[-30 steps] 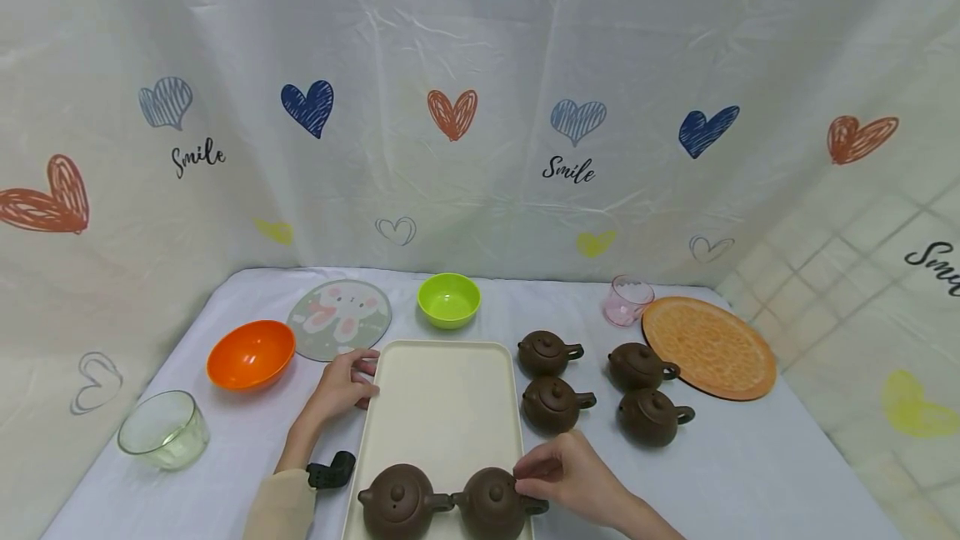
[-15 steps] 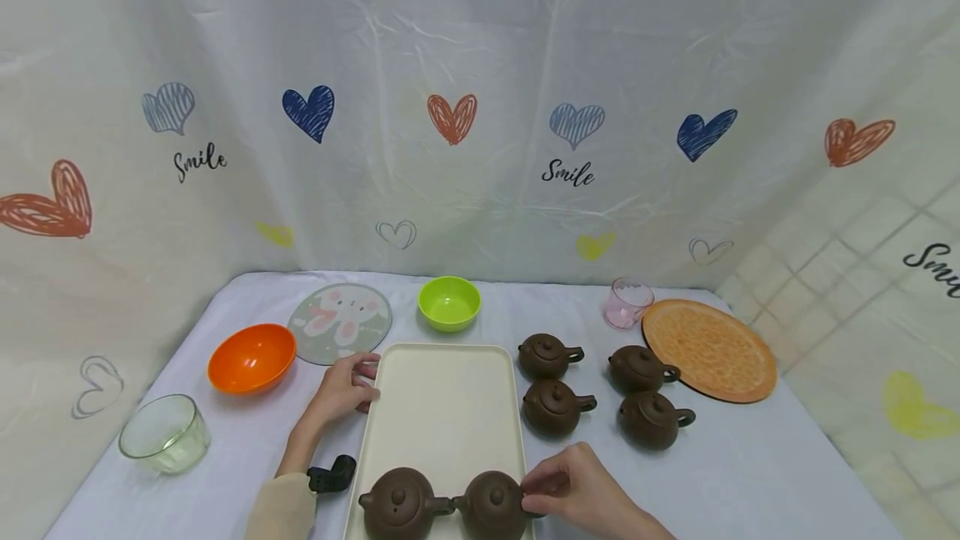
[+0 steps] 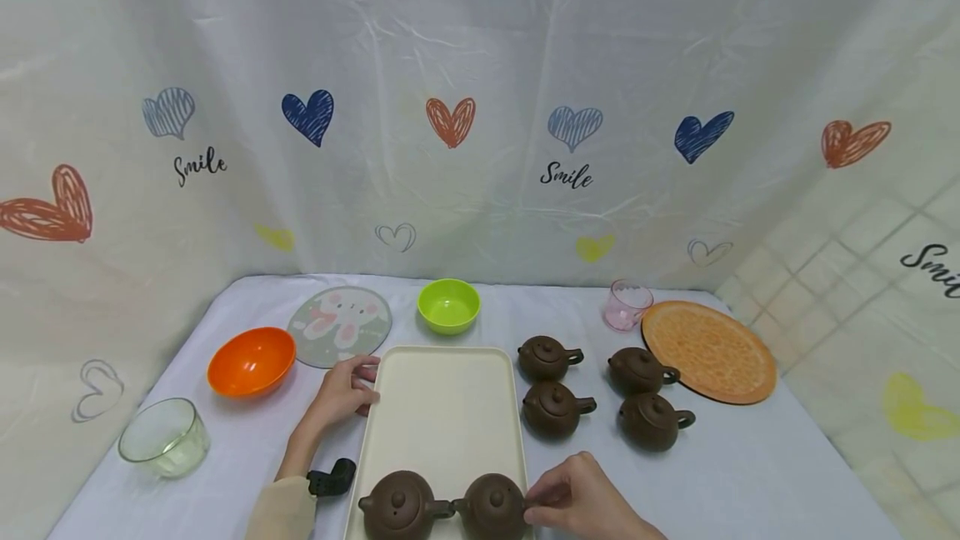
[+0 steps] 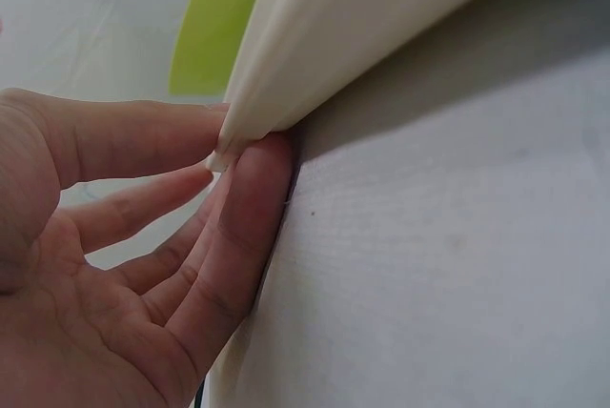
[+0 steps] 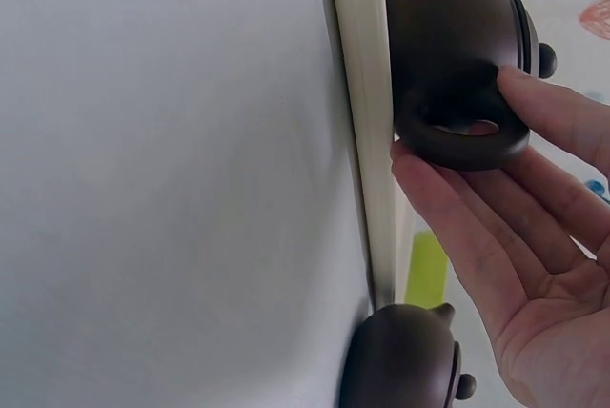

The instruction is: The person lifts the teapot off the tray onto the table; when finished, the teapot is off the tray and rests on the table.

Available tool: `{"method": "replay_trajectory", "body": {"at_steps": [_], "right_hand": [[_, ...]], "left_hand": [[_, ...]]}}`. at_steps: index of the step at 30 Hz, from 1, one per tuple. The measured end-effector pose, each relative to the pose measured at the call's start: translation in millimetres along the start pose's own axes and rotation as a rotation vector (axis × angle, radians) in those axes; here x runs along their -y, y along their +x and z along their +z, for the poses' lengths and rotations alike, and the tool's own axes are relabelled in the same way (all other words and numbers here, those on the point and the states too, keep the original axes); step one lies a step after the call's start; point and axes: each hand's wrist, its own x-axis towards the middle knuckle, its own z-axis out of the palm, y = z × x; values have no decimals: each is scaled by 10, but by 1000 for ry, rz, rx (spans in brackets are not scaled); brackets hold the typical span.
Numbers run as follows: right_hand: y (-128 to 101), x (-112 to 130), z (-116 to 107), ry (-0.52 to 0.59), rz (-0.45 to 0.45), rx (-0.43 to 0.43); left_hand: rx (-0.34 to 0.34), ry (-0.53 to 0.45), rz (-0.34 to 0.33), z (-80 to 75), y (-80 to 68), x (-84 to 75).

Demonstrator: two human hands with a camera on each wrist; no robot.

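Note:
A cream rectangular tray (image 3: pixel 450 411) lies in the middle of the table. On its near end sit two dark brown teapots, a left teapot (image 3: pixel 397 508) and a right teapot (image 3: pixel 490 508), spout close to handle. My left hand (image 3: pixel 341 392) pinches the tray's left rim; the left wrist view shows thumb and fingers on either side of the rim (image 4: pixel 262 93). At the right teapot's handle (image 5: pixel 467 149) is my right hand (image 3: pixel 581 494), thumb on one side and fingers on the other in the right wrist view.
Right of the tray stand several more brown teapots (image 3: pixel 551 409). Behind them are a pink glass cup (image 3: pixel 628 307) and a round brown mat (image 3: pixel 708 352). A green bowl (image 3: pixel 448 307), a rabbit mat (image 3: pixel 339 327), an orange bowl (image 3: pixel 252 362) and a glass bowl (image 3: pixel 165 437) line the back and left.
My right hand has slid a little to the right, from the right teapot's side out over its handle. The teapots and tray keep their places; my left hand stays at the rim.

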Motion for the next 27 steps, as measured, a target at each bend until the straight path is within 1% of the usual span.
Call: {"method": "replay_trajectory", "body": {"at_steps": [8,11,14,17,19,23,27], "right_hand": [[-5,5,12,10,33,-8],[-14,17,16,-12,22,-20],[-20,22,22,-35,-6,-34],[-18,13,21,-63,-60,-53],[-18,-4,12,-88,-112,-68],[-26,-35,-34,-114,-169,-91],[-41,-26,-126,-106,-163,-111]], "left_hand": [[-4,-12,5,2,3,5],[-4,-16,7,3,3,5],[-4,-15,8,5,3,5],[-3,-13,4,9,3,8],[-3,-11,0,11,3,11],[-4,-4,-5,11,5,15],[-7,0,1,3,4,11]]}}
